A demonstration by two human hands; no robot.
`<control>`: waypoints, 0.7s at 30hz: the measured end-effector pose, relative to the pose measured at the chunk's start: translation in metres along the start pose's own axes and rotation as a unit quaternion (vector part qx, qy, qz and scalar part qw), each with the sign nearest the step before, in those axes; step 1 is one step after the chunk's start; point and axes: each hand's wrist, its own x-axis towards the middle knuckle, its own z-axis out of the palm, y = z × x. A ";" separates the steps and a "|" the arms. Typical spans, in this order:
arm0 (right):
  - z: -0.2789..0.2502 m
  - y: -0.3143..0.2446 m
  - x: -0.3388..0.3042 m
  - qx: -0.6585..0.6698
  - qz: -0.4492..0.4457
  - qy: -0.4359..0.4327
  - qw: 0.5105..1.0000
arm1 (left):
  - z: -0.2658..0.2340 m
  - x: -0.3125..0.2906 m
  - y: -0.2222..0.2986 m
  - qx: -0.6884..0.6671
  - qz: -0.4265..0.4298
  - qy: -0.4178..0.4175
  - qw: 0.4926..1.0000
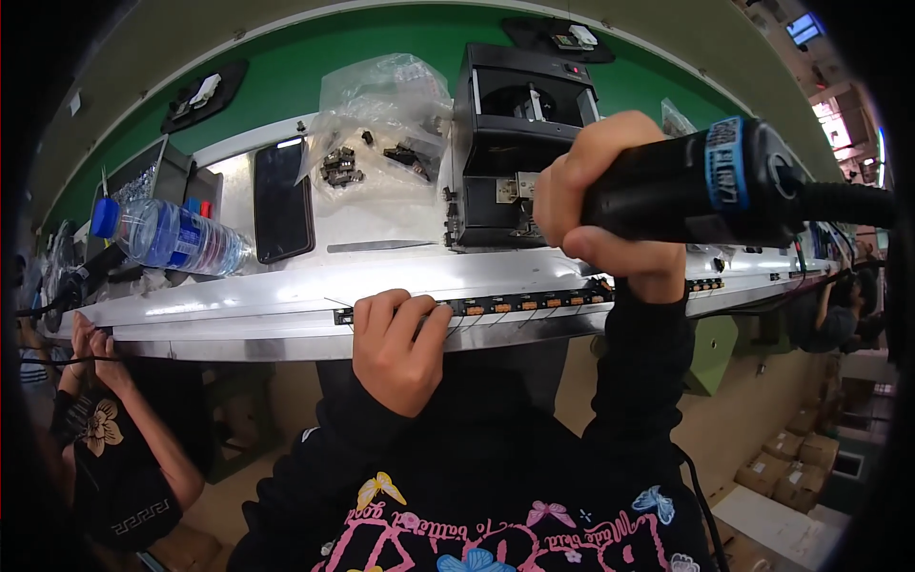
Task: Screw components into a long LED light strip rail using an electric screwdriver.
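My right hand [624, 205] is wrapped round a thick black electric screwdriver [662, 191] with a blue band and a black cable. It is held above the bench, and its tip is hidden by the hand and arm. Along the bench's front edge runs a long black strip of small parts [530, 305] with orange pieces and thin wires standing out. My left hand [400, 348] has its fingers curled over the left part of this strip, pressing on it; the fingertips are partly hidden.
Behind the strip stand a black machine [524, 62], a plastic bag [386, 95] with small metal parts, a dark phone [284, 200] and a water bottle [181, 235]. Tweezers [381, 245] lie nearby. A co-worker's hands [95, 348] are at the left; another person [839, 310] is far right.
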 end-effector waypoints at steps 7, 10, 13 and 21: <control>0.041 0.000 0.009 -0.094 0.043 0.436 0.894 | 0.005 -0.001 0.001 -0.007 0.005 0.017 1.000; 0.061 -0.004 0.001 -0.116 0.065 0.426 0.895 | 0.005 -0.001 0.000 -0.002 0.006 0.016 1.000; 0.079 -0.016 -0.006 -0.049 0.070 0.443 0.892 | 0.006 -0.005 -0.001 0.000 -0.002 0.013 1.000; 0.124 0.000 -0.024 -0.055 0.085 0.406 0.908 | 0.005 -0.003 -0.003 -0.017 0.003 0.014 1.000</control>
